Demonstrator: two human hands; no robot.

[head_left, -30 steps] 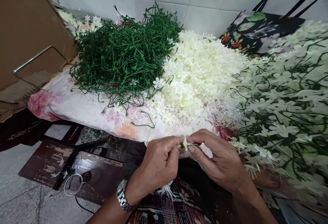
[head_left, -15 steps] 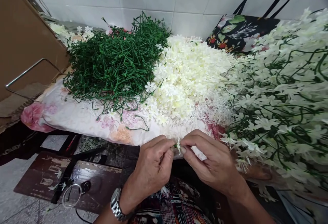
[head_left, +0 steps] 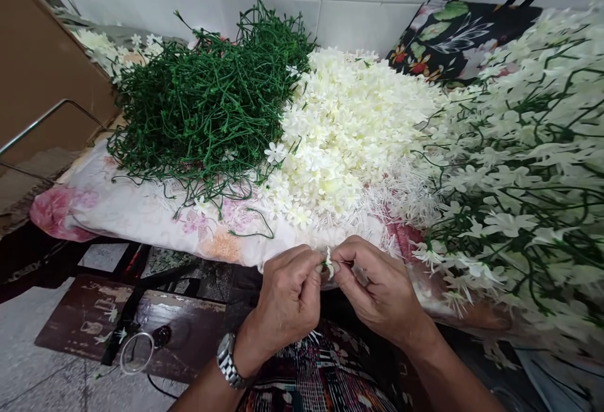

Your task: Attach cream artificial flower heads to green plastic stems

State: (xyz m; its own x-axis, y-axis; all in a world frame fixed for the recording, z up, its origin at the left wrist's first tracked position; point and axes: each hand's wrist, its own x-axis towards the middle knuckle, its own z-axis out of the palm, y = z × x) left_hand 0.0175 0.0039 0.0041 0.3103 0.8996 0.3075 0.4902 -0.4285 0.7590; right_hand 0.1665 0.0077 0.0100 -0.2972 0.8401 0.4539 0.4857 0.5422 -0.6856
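item: small white flower [head_left: 329, 262], petals near edge-on; place, at the near edge of the floral cloth [head_left: 165, 223], towards its middle.

item: my left hand [head_left: 291, 295]; thumb and forefinger pinched on the flower's left side, apparently on a bit of green.

item: my right hand [head_left: 377, 289]; thumb and forefinger pinched close on its right side, the exact grip hidden by my fingertips.

relation: the flower lies directly between both sets of fingertips; its axis runs roughly left to right, from one hand to the other, petals standing across it; neither hand is clearly nearer.

also held on the cloth: green stems [head_left: 207, 104], piled towards the far left corner; white blossoms [head_left: 349, 122], heaped just right of them; flowered stems [head_left: 514, 185], massed at the right end.
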